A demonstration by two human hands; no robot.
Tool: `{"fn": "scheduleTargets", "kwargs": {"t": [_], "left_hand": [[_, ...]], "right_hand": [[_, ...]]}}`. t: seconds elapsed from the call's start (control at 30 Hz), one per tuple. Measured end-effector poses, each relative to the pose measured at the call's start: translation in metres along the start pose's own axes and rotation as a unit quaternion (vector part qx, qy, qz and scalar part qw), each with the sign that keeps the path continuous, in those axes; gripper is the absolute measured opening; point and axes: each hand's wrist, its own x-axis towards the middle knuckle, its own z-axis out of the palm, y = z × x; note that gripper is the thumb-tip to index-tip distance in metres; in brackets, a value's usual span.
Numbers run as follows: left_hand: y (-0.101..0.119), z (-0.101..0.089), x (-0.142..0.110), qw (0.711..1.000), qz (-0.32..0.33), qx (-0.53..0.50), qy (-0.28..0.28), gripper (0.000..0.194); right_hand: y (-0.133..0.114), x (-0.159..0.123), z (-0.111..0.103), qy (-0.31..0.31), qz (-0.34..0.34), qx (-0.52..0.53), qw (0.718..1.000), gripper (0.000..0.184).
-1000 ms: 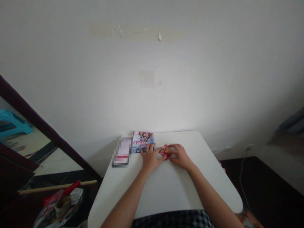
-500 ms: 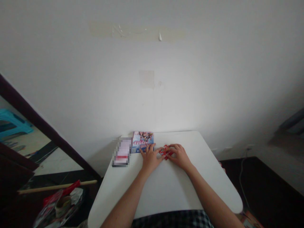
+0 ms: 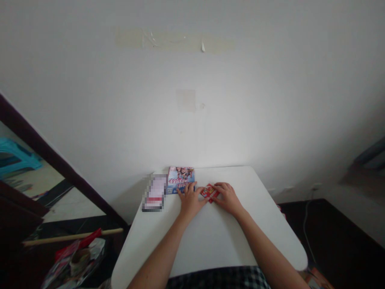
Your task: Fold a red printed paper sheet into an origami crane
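Red paper [image 3: 210, 192], less covered than before, left fingers [image 3: 197, 192] and right fingers [image 3: 221, 187] at its edges, grip unclear

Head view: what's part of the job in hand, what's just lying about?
In the job: red piece, fingers of both hands at it; left hand; right hand; white table beneath.

Lying about, likely: blue booklet, though left-hand fingers overlap its lower edge; pixelated item; wooden stick.
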Motion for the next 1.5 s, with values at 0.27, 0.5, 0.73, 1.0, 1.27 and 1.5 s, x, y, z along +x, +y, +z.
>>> {"fn": "scheduleTargets", "kwargs": {"t": [0.27,0.5,0.73,1.0,1.27,1.5], "left_hand": [[0.0004,-0.0027,0.0008,1.0,-0.012,0.002,-0.017,0.043],[0.0012,-0.0024,0.0007,1.0,-0.016,-0.007,-0.018,0.044],[0.0013,-0.0039,0.0004,1.0,-0.015,-0.014,-0.018,0.044],[0.0004,-0.0019,-0.0004,1.0,-0.012,-0.013,-0.015,0.044],[0.0,-0.0002,-0.0006,1.0,-0.009,-0.002,-0.011,0.048],[0.0017,-0.0038,-0.0016,0.999,-0.009,-0.003,-0.031,0.045]], "right_hand": [[-0.0018,-0.0001,-0.0012,-0.002,0.001,-0.014,1.0,0.049],[-0.001,-0.0007,-0.0009,-0.003,-0.001,-0.004,1.0,0.05],[0.0016,-0.0008,-0.0017,-0.014,-0.004,-0.015,1.0,0.05],[0.002,-0.0008,-0.0019,-0.008,-0.01,-0.01,1.0,0.052],[0.0027,-0.0005,0.0,-0.005,-0.005,-0.005,1.0,0.056],[0.002,0.0001,-0.0001,-0.01,0.002,-0.002,1.0,0.053]]}}
